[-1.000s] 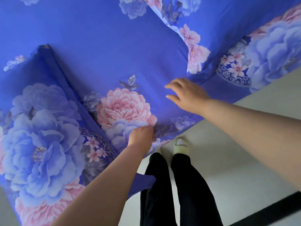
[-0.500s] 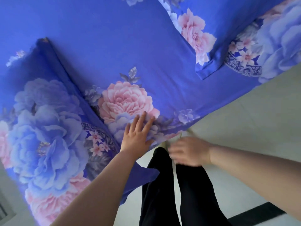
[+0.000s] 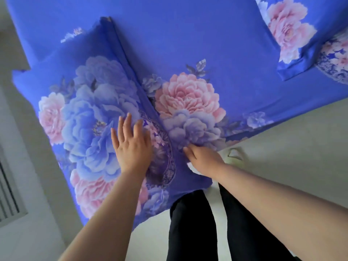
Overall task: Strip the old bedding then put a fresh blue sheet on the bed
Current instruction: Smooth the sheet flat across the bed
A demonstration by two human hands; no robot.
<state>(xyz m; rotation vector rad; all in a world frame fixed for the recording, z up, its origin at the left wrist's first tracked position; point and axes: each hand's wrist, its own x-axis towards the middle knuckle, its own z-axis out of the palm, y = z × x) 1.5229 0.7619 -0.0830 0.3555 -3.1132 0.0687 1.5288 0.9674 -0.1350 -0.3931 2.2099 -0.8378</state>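
The blue sheet (image 3: 188, 44), printed with large pink and blue peonies, covers the bed top and hangs over its near corner. A diagonal fold (image 3: 148, 102) runs down that corner. My left hand (image 3: 131, 146) lies flat on the draped side left of the fold, fingers straight and spread. To the right of the fold, my right hand (image 3: 203, 159) reaches into the fabric at the bed's lower edge with its fingers extended. Some of its fingertips are hidden in the cloth. A small white patch (image 3: 191, 165) shows beneath it.
A matching floral piece with a hemmed edge (image 3: 293, 59) lies on the bed at the upper right. My legs in black trousers (image 3: 188, 223) stand against the corner, one pale slipper (image 3: 234, 155) on the light floor (image 3: 291, 147). A slatted panel (image 3: 9, 194) is at the left.
My left hand slid left from the pink peony onto the draped side. My right hand rose from below the bed edge into the corner fold. The view shifted, showing more of the hanging side.
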